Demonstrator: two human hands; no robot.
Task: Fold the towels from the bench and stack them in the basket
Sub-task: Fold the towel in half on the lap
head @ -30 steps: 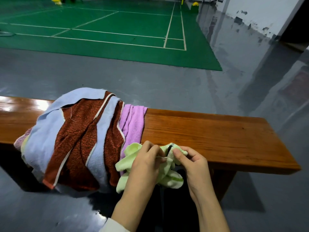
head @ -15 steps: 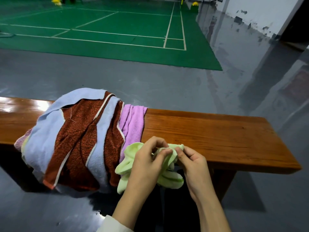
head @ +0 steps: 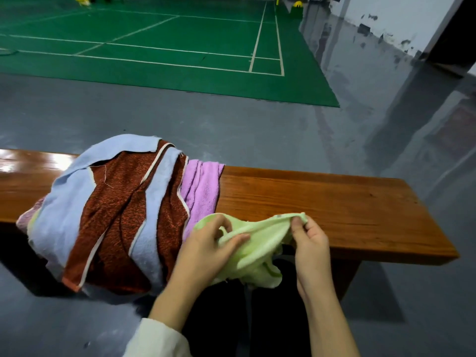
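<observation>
A small light green towel [head: 260,243] hangs over the near edge of the wooden bench [head: 334,210]. My left hand [head: 208,248] pinches its left part, and my right hand [head: 310,238] pinches its upper right corner, so the top edge is stretched between them. To the left, a heap of towels lies draped across the bench: a light blue towel [head: 69,202], a rust-red towel [head: 121,202] with white edging, and a lilac towel [head: 201,186]. No basket is in view.
Grey glossy floor [head: 257,130] lies beyond the bench, then a green court [head: 154,42] with white lines. A pale wall [head: 399,19] runs along the right. The right half of the bench top is bare wood.
My hands have drawn apart, the right one moving to the right, and the bunched green towel is now spread out between them.
</observation>
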